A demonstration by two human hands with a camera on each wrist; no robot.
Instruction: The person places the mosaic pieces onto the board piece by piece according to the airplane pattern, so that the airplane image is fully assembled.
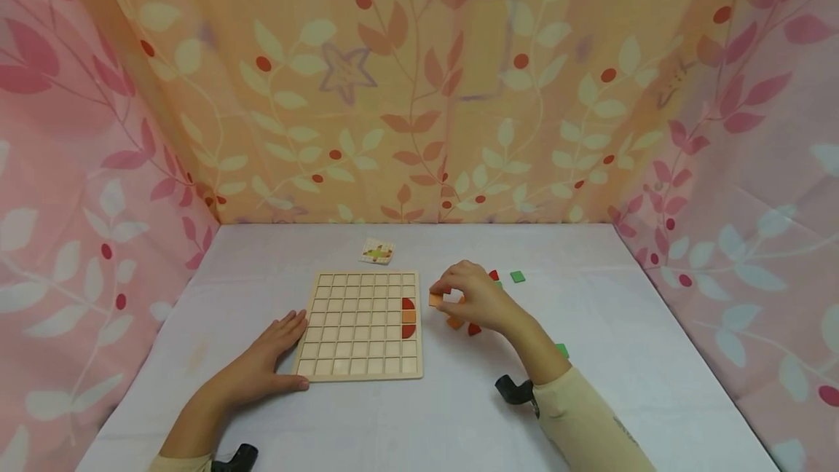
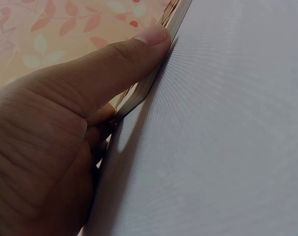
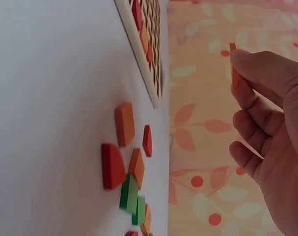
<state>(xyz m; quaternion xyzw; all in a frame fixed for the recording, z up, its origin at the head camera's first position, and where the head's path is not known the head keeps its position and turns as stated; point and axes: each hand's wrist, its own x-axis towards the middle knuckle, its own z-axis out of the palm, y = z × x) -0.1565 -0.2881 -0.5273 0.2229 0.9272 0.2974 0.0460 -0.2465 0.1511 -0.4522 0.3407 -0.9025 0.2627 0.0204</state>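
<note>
We pinch a thin, flat, orange square tile [image 1: 435, 300] upright in the fingers of our right hand [image 1: 477, 299]; left of them lies a pale wooden grid board [image 1: 357, 349], touched by our left hand [image 1: 262, 360], fingers extended.

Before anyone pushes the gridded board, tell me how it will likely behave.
The gridded board looks stiff: its rim runs straight. Lying flat on the table, it probably won't tip. The three pieces on it sit in divided cells, so they would likely slide along with it.
</note>
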